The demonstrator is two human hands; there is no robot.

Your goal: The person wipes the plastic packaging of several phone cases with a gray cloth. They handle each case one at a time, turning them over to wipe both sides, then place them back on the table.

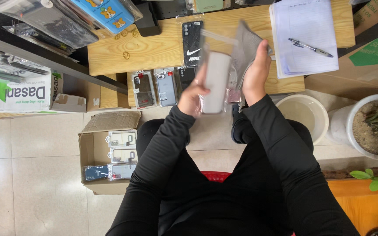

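Note:
I sit on a red stool in front of a low wooden table (154, 48). My left hand (192, 95) grips a pale phone case in a clear plastic sleeve (216, 81), held upright over my lap. My right hand (256, 72) holds a grey cloth-like piece (246, 46), blurred, just right of the sleeve's top. A black phone case in a sleeve (192, 43) lies on the table behind my hands. Several packaged cases (156, 88) lean against the table's front edge.
An open cardboard box (93, 150) with packaged cases stands on the tiled floor at my left. A notebook (311, 35) with a pen (310, 47) lies at the table's right. A white bucket (305, 114) and a potted plant (375, 126) stand at my right.

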